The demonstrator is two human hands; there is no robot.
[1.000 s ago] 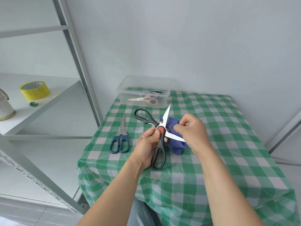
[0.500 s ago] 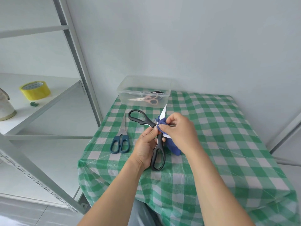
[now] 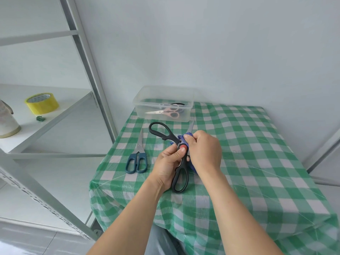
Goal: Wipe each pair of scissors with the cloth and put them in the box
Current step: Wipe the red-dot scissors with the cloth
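black scissors (image 3: 182,149) are held open over the table (image 3: 257,144), left hand (image 3: 168,166) gripping them at the pivot, right hand (image 3: 204,151) pinching the blue cloth (image 3: 184,137) around a blade. if the cloth slips, that hand could meet the bare edge.

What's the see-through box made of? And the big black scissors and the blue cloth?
The box looks like clear, glossy plastic: the pink scissors inside show through its wall. The black scissors seem to have smooth plastic handles and a shiny grey blade, likely steel. The cloth looks soft and fuzzy, perhaps microfibre; it bunches up.
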